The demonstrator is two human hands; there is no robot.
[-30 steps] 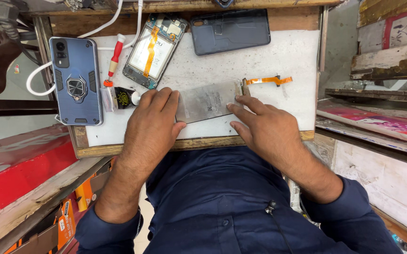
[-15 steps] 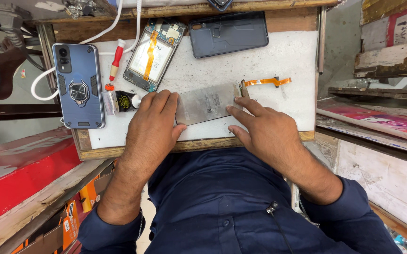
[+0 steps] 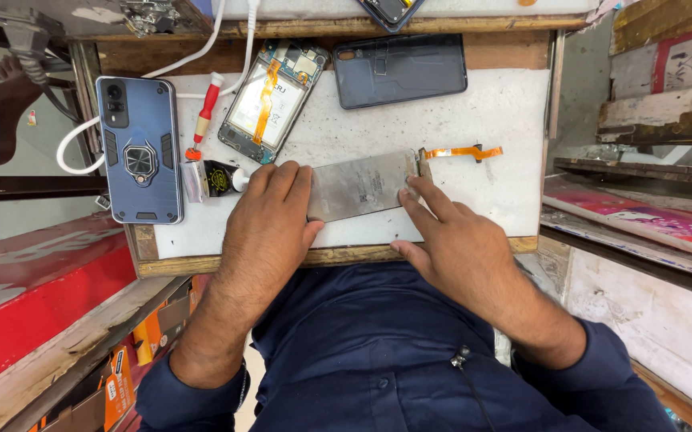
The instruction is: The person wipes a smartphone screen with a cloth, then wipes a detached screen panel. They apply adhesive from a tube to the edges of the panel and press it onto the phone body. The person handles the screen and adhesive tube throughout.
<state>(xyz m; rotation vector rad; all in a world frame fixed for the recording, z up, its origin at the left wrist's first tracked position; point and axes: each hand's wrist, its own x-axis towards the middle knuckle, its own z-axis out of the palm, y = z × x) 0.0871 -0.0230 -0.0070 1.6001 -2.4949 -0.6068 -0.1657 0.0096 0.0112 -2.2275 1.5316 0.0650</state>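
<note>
A grey metal-backed phone display panel point(image 3: 360, 186) lies flat on the white work mat point(image 3: 506, 128), with an orange flex cable point(image 3: 462, 151) sticking out of its right end. My left hand point(image 3: 270, 228) rests flat on the panel's left end, fingers pressing it down. My right hand point(image 3: 450, 240) presses its right end with the fingertips, thumb at the mat's front edge. An opened phone point(image 3: 274, 100) with an orange ribbon lies behind, next to a dark back cover point(image 3: 400, 70).
A blue phone in a ring-holder case point(image 3: 139, 148) lies at the mat's left. Beside it are a red-handled screwdriver point(image 3: 204, 114), a small black bottle point(image 3: 216, 178) and a white cable point(image 3: 74, 148). Wooden shelves point(image 3: 658, 72) stand at right, red boards at left.
Both hands stay on the panel; the right hand's fingers have shifted slightly along its right end. Nothing else has moved.
</note>
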